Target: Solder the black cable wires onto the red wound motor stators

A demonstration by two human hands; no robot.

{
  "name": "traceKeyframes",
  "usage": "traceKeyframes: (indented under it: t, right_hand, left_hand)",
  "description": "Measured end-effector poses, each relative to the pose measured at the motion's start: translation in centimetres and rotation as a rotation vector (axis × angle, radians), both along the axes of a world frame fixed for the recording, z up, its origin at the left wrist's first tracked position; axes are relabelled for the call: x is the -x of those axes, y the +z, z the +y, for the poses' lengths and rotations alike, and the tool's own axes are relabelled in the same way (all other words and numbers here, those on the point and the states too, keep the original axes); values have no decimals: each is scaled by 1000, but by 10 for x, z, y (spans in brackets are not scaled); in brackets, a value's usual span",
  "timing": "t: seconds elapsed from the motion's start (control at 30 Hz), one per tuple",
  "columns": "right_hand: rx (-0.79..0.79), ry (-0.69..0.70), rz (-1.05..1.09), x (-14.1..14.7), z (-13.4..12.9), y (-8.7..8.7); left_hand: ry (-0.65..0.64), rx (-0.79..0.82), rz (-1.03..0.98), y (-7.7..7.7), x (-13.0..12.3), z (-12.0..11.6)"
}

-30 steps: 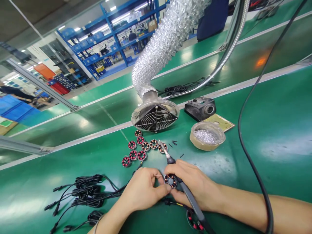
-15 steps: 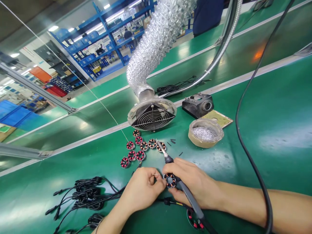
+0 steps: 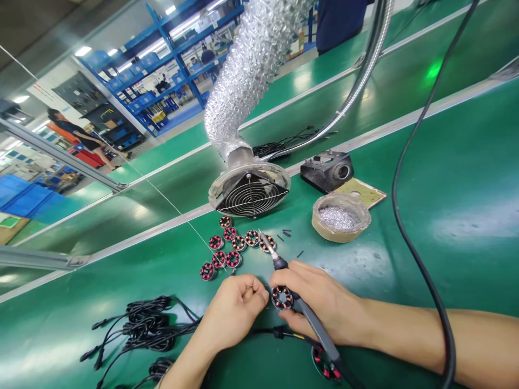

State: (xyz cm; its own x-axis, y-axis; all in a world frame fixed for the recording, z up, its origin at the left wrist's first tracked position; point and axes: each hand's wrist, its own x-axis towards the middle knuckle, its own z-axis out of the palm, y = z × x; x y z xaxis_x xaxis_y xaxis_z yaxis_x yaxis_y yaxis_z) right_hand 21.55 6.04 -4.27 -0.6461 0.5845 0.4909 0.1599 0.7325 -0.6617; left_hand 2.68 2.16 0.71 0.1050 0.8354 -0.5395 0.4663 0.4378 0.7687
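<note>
My right hand (image 3: 324, 305) holds a soldering iron (image 3: 314, 319), its tip pointing up and away, and pinches a small round coil stator (image 3: 281, 297) between thumb and fingers. Just left of the stator, my left hand (image 3: 239, 308) is closed, its thumb and fingertips pressed together; what they hold, if anything, is too small to make out. A black cable (image 3: 265, 330) with a connector runs below both hands. Another stator with red coils (image 3: 324, 363) lies partly under the iron's handle. Several stators (image 3: 233, 259) with red or copper coils rest on the green table beyond my hands.
A fume extractor (image 3: 251, 192) on a silver duct stands behind the stators. Right of it are a black iron holder (image 3: 327, 172) and a round bowl of solder bits (image 3: 341, 217). Black cable bundles (image 3: 150, 327) lie left; a loose cable (image 3: 405, 232) hangs at right. A person (image 3: 81, 135) is far off.
My left hand has moved slightly left, away from the stator, and the thin strand at its fingertips no longer shows. The stator has shifted slightly up. A distant person has appeared at left.
</note>
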Motion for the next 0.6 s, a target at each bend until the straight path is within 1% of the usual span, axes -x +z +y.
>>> traceKeyframes:
  t: [0.13, 0.23, 0.3, 0.37, 0.4, 0.47, 0.53, 0.6]
  right_hand:
    - [-13, 2, -2, 0, 0, 0]
    - [-15, 6, -20, -1, 0, -1]
    - [-18, 9, -18, -1, 0, 0]
    - [-18, 15, -16, -1, 0, 0]
    - [-20, 20, -17, -1, 0, 0]
    - [-34, 17, -13, -1, 1, -1]
    - [-53, 3, -8, -1, 1, -4]
    - [-69, -1, -9, -1, 1, -7]
  left_hand:
    - [2, -10, -61, -3, 1, 2]
    - [51, -77, 6, -8, 1, 4]
    - [48, -100, 23, -11, -1, 6]
    - [34, -113, -5, -8, 0, 7]
    - [39, -130, -17, -2, 4, 6]
    - [69, -203, 11, 16, 17, 1]
    - [81, -294, 139, 39, 36, -11]
    - [45, -325, 330, 60, 56, -27]
